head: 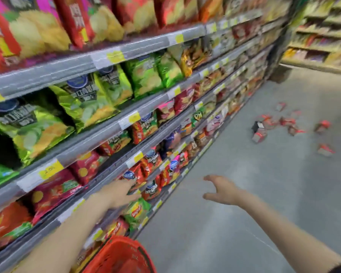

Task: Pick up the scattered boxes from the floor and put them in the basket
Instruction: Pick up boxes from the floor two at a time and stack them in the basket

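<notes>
We see two shelf racks. The big one (pixel 110 91) fills the left and carries at least four boards of chip bags (pixel 83 99), too many and too blurred to count. The smaller one (pixel 321 36) stands far right. The grey floor (pixel 254 194) runs between them.

One red basket (pixel 118 255) sits at the near edge, just under the left forearm; we cannot tell whether it hangs on that arm.

There are two grips. The left grip (pixel 122 192) reaches in front of the lower bags, fingers straight and released, contact unclear. The right grip (pixel 220 191) hangs over bare floor, fingers spread and loosely bent, grasping nothing.

The boxes (pixel 286 121) lie scattered on the far floor to the right, well apart from both grips and the basket. We count about eight red ones and one dark one (pixel 257 125), though blur makes the count rough.
</notes>
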Action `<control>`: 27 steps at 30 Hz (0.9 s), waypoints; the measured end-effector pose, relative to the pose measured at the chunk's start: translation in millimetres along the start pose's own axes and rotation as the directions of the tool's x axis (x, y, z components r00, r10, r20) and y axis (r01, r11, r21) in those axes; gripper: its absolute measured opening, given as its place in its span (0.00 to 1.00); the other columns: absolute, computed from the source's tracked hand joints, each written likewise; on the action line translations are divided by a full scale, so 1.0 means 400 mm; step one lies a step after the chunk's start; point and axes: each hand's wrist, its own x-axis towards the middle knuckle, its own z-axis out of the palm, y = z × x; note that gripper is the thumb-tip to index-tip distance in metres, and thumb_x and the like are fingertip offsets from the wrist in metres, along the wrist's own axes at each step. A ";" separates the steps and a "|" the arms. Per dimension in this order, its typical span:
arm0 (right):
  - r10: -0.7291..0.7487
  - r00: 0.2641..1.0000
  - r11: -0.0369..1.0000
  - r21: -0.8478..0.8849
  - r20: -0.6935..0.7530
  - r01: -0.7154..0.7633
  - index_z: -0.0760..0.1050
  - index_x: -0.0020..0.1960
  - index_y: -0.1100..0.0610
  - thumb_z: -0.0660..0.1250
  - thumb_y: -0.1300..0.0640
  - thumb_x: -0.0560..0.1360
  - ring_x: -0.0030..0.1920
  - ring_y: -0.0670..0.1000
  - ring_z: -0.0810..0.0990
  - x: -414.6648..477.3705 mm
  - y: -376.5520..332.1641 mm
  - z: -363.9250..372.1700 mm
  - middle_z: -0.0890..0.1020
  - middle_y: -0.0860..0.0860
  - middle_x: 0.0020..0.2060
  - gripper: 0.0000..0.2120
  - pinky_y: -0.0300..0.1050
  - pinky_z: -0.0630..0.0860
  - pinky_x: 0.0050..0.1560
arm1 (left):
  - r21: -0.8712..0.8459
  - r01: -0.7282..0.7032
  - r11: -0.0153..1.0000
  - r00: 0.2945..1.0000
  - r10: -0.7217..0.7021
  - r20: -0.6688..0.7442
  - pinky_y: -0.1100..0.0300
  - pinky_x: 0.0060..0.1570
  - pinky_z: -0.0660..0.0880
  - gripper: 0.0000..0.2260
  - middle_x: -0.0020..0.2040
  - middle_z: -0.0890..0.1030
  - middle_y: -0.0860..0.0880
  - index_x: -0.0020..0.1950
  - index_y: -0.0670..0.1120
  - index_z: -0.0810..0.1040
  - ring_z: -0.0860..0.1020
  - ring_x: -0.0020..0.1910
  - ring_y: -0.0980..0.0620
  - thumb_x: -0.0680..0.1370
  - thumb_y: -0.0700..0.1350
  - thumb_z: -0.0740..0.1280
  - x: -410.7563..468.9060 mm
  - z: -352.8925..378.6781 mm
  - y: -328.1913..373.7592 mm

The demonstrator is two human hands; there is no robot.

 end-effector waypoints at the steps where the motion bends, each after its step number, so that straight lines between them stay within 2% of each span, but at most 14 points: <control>1: 0.042 0.999 0.999 0.010 -0.025 -0.042 0.59 0.72 0.59 0.65 0.49 0.75 0.71 0.52 0.65 -0.015 0.047 -0.025 0.66 0.55 0.71 0.31 0.39 0.59 0.67 | 0.021 -0.043 0.999 0.999 0.043 0.008 0.53 0.63 0.69 0.28 0.68 0.71 0.44 0.69 0.43 0.65 0.72 0.64 0.46 0.77 0.61 0.58 0.039 -0.030 0.056; 4: 0.167 0.981 0.985 0.069 -0.094 -0.161 0.60 0.72 0.58 0.64 0.48 0.75 0.71 0.52 0.65 -0.062 0.196 -0.101 0.66 0.54 0.71 0.30 0.40 0.61 0.66 | 0.068 -0.157 0.985 0.988 0.156 0.025 0.57 0.63 0.66 0.28 0.70 0.69 0.44 0.71 0.43 0.63 0.69 0.68 0.47 0.78 0.59 0.57 0.151 -0.108 0.235; 9: 0.362 0.919 0.914 0.256 -0.158 -0.316 0.61 0.72 0.59 0.66 0.49 0.75 0.70 0.53 0.66 -0.137 0.478 -0.225 0.66 0.53 0.71 0.30 0.41 0.62 0.66 | 0.128 -0.324 0.938 0.946 0.319 0.056 0.54 0.65 0.67 0.28 0.69 0.70 0.43 0.70 0.43 0.65 0.70 0.67 0.45 0.77 0.60 0.58 0.371 -0.197 0.534; 14: 0.521 0.835 0.801 0.438 -0.175 -0.408 0.62 0.71 0.56 0.67 0.48 0.73 0.69 0.52 0.67 -0.192 0.765 -0.323 0.68 0.53 0.70 0.30 0.44 0.64 0.67 | 0.105 -0.417 0.903 0.909 0.412 0.069 0.57 0.59 0.67 0.26 0.67 0.72 0.42 0.68 0.42 0.67 0.71 0.64 0.45 0.78 0.58 0.59 0.586 -0.271 0.830; 18: 0.599 0.781 0.748 0.471 -0.177 -0.467 0.63 0.71 0.56 0.67 0.47 0.72 0.69 0.51 0.67 -0.207 0.957 -0.389 0.69 0.53 0.70 0.31 0.44 0.64 0.68 | 0.039 -0.460 0.887 0.887 0.457 0.059 0.60 0.66 0.62 0.28 0.72 0.67 0.43 0.72 0.42 0.62 0.66 0.70 0.48 0.78 0.56 0.60 0.724 -0.320 1.026; 22: 0.641 0.745 0.720 0.479 -0.184 -0.502 0.63 0.71 0.59 0.68 0.49 0.73 0.70 0.53 0.67 -0.174 1.098 -0.457 0.69 0.55 0.70 0.31 0.44 0.63 0.68 | -0.041 -0.496 0.867 0.867 0.497 0.029 0.60 0.63 0.65 0.27 0.69 0.71 0.44 0.71 0.43 0.65 0.71 0.66 0.48 0.77 0.56 0.62 0.851 -0.353 1.177; 27: 0.678 0.701 0.699 0.490 -0.221 -0.521 0.63 0.70 0.60 0.68 0.49 0.73 0.70 0.53 0.66 -0.073 1.254 -0.563 0.69 0.56 0.69 0.31 0.43 0.62 0.68 | -0.095 -0.524 0.847 0.845 0.530 0.067 0.61 0.65 0.65 0.26 0.70 0.70 0.44 0.71 0.43 0.66 0.70 0.67 0.48 0.77 0.54 0.63 1.042 -0.412 1.335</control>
